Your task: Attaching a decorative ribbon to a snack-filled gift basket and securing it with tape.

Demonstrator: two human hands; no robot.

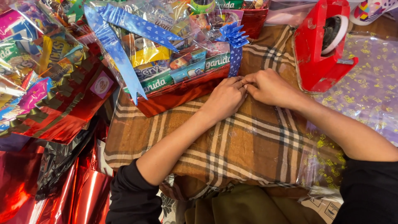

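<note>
My left hand (226,98) and my right hand (269,88) meet fingertip to fingertip on a brown plaid cloth (248,141), just below the blue ribbon bow (234,36) of a wrapped gift basket (178,45). The fingers of both hands are curled and pinch together at one spot; whatever lies between them is too small to make out. The basket is wrapped in clear film, has a red foil base, holds several snack packets and carries long blue ribbon tails (116,45).
A red tape dispenser (321,45) stands right of my hands. Clear film printed with yellow marks (365,87) lies at the right. Another wrapped snack basket with a red base (49,79) is on the left, red foil sheets (62,182) below it.
</note>
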